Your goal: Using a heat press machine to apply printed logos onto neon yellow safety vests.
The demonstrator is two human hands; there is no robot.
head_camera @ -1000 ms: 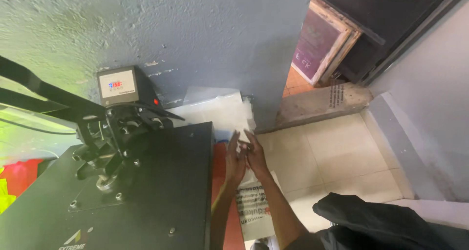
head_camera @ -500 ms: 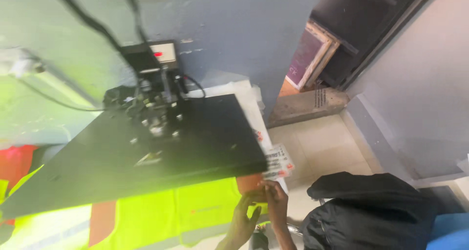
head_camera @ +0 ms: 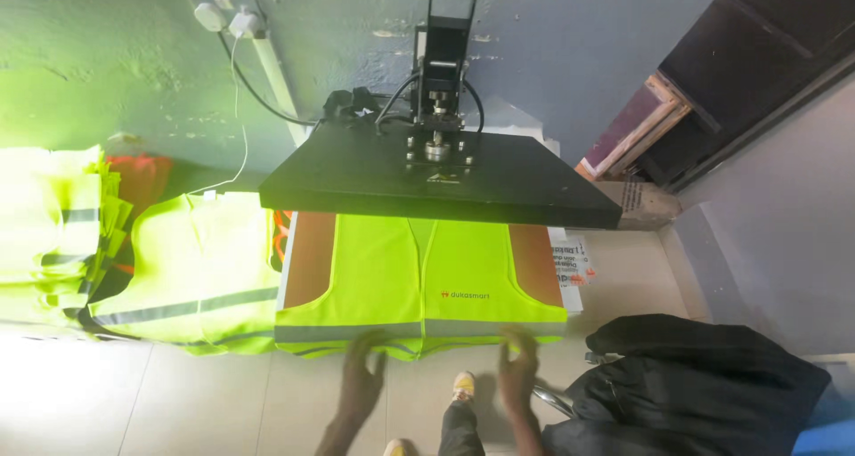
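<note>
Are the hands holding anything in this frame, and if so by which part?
Both the left hand and the right hand are at the front hem of the yellow vest on the press; motion blur hides whether they grip it.

Raised platen (head_camera: 436, 175) overhangs vest (head_camera: 419, 282) (front open)

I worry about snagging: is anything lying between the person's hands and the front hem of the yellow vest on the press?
Nothing visible. The left hand and the right hand are at the hem of the yellow vest, with only floor below. The raised black plate hangs above the vest's far part.
</note>
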